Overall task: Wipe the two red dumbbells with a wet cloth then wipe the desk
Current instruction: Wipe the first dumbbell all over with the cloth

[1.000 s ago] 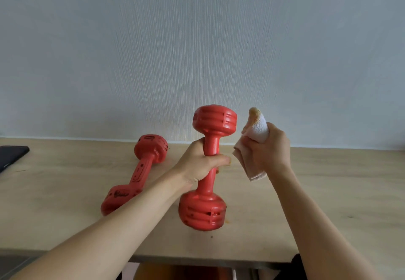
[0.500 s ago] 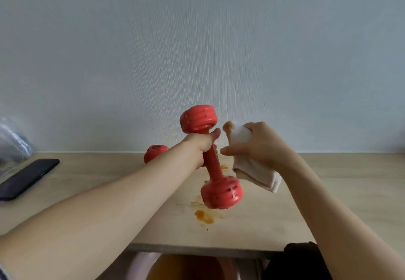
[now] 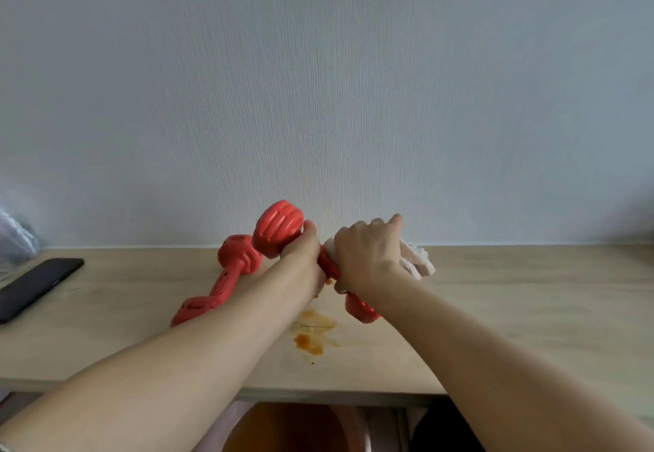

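My left hand (image 3: 303,252) grips the handle of a red dumbbell (image 3: 279,229), held tilted above the desk with one head up at the left and the other head low at the right. My right hand (image 3: 368,254) holds a white cloth (image 3: 416,259) wrapped round that handle just right of the left hand. A second red dumbbell (image 3: 226,280) lies on the wooden desk (image 3: 513,310) behind my left forearm, partly hidden. An orange stain (image 3: 311,336) marks the desk below the held dumbbell.
A black phone (image 3: 33,287) lies at the desk's left edge, with a clear plastic bag (image 3: 14,235) behind it. A grey wall rises right behind the desk. Below the front edge an orange round object (image 3: 293,430) shows.
The held dumbbell has tilted from upright to slanting down to the right. My right hand has moved the cloth onto its handle. The view has shifted, showing the phone and the stain.
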`<control>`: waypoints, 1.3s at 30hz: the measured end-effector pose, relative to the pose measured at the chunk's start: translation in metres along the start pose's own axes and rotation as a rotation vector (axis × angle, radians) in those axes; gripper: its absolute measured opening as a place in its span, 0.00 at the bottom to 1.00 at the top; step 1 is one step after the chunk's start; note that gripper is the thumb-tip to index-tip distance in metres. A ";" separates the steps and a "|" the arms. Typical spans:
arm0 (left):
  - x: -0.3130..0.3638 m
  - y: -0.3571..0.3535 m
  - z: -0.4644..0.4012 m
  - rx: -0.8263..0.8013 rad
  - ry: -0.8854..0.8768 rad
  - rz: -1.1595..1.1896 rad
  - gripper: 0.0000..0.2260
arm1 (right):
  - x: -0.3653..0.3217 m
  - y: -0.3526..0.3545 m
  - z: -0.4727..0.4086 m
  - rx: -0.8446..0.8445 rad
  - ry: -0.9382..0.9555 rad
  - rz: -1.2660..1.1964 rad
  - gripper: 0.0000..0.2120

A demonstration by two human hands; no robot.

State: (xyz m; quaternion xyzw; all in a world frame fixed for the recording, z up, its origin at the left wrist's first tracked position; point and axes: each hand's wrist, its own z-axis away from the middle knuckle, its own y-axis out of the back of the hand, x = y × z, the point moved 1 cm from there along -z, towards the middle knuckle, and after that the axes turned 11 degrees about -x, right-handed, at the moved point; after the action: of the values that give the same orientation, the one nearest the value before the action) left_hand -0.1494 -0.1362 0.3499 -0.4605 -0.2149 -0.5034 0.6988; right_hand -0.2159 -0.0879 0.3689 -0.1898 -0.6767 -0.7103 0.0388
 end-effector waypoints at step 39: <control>-0.029 -0.017 -0.024 -0.375 -0.271 -1.503 0.13 | 0.074 -0.015 -0.015 0.356 0.379 0.276 0.15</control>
State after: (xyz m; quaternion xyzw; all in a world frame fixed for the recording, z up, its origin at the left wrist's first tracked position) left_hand -0.1806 -0.1431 0.3237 -0.3593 -0.4634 -0.8086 0.0492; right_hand -0.2923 -0.0860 0.3790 -0.1340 -0.7393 -0.5911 0.2934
